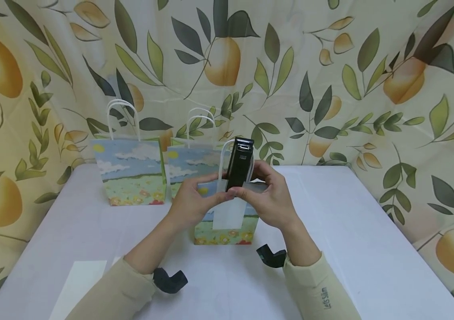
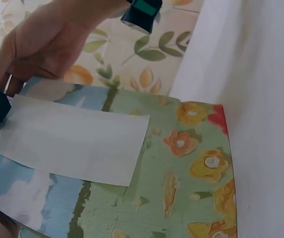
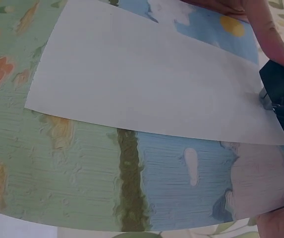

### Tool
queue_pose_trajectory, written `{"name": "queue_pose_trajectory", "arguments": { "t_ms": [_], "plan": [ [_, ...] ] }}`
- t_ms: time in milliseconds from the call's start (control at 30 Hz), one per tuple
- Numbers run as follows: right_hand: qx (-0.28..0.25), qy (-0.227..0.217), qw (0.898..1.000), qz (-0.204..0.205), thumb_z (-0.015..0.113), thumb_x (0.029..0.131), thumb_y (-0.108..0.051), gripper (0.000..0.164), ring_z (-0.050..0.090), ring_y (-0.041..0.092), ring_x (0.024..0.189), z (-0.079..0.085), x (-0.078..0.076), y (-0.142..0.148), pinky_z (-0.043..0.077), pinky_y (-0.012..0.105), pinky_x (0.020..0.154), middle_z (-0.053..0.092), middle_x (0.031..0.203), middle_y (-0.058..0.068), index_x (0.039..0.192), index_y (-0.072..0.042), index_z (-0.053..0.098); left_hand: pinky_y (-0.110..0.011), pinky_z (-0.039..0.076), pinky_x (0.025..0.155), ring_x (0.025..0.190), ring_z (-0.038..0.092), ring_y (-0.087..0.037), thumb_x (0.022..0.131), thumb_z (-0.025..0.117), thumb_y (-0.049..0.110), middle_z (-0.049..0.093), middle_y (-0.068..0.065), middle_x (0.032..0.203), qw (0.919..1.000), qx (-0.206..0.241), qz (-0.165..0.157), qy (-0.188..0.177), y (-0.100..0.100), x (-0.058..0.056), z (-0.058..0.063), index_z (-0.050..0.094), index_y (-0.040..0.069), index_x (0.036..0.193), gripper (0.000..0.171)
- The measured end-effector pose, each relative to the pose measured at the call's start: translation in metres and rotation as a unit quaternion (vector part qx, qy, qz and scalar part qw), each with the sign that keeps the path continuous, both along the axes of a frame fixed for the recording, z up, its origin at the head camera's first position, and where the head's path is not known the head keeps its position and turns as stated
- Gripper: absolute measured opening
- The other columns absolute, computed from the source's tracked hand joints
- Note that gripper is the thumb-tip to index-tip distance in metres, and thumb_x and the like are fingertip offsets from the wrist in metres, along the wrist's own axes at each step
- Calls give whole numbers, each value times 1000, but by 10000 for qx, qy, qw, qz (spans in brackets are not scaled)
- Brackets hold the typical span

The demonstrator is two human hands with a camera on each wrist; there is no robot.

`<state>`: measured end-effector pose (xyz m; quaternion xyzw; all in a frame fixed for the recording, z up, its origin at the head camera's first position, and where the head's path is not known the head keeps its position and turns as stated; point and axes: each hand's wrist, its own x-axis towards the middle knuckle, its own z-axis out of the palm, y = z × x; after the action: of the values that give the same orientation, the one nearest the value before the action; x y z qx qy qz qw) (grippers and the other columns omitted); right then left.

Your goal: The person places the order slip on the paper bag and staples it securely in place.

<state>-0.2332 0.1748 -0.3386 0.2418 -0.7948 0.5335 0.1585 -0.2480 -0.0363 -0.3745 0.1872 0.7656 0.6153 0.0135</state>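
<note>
Head view shows your two hands meeting at the top of one paper bag. Your left hand (image 1: 191, 198) pinches: its thumb lies on the lower end of a black stapler (image 1: 240, 160), and its fingers go behind the bag. Your right hand (image 1: 272, 193) pinches from the other side, its thumb tip beside your left one, its forefinger bent behind the stapler. The stapler is between your hands, upright, with its back end above your thumbs and its nose pointing down. In the right wrist view this nose reaches over the edge of a white paper slip; I cannot tell if the stapler is fully pressed.

Just below your thumbs, the white paper slip (image 1: 228, 218) lies flat against the front of the landscape-printed gift bag (image 1: 224, 238), which stands on the table. Its white handle (image 1: 222, 160) rises behind your thumbs, on both sides of the stapler.

Beyond your left hand stand two similar bags: the middle gift bag (image 1: 199, 162) just behind it, partly hidden, and the far-left gift bag (image 1: 135, 178) further to the left. Near your left sleeve (image 1: 109, 291) a white sheet (image 1: 77, 289) lies on the white table (image 1: 343, 222). Past your hands and the bags hangs a fruit-and-leaf cloth (image 1: 331, 66).
</note>
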Motion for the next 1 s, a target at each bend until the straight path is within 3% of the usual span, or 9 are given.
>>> {"name": "queue_pose_trajectory", "arguments": {
  "t_ms": [400,600,833,867,933,1000],
  "plan": [
    [158,106,9998,63,87,82,-5,56,62,18,105,-3,0,-1,49,40,93,70,115,10,132,-5,63,-58,42,114,144,50,-21,91,81,38,63,4,146,9989,118,109,435,4,5,-3,70,27,134,46],
    [262,224,9994,91,85,84,-4,55,62,18,104,-3,1,-2,49,40,93,70,115,10,134,-4,61,-48,52,100,133,58,-21,92,80,35,66,2,142,9975,96,218,663,5,6,-4,71,21,133,44],
    [381,363,9986,49,83,86,-3,54,62,18,102,-7,0,-2,48,32,91,70,112,10,134,-3,60,-43,55,98,132,58,-19,91,81,36,65,1,144,9966,57,338,752,8,8,-6,71,22,133,45],
    [396,385,9985,38,83,86,-3,54,62,18,102,-7,0,-2,48,33,91,70,112,10,134,-3,59,-40,56,92,122,62,-18,91,81,36,65,1,143,9964,61,357,765,8,9,-6,71,22,133,45],
    [433,444,9981,24,82,86,-2,54,62,19,102,-7,0,-3,48,34,90,71,112,10,135,-2,59,-31,53,71,87,65,-16,91,81,35,76,-3,110,9964,72,379,751,9,10,-6,71,24,133,45],
    [458,504,9977,21,82,87,-2,54,63,20,102,-7,1,-4,49,35,90,71,113,11,135,-2,58,-24,43,56,59,50,-12,91,81,34,69,-4,82,9963,96,393,753,9,11,-6,70,25,134,45]
  ]
}}
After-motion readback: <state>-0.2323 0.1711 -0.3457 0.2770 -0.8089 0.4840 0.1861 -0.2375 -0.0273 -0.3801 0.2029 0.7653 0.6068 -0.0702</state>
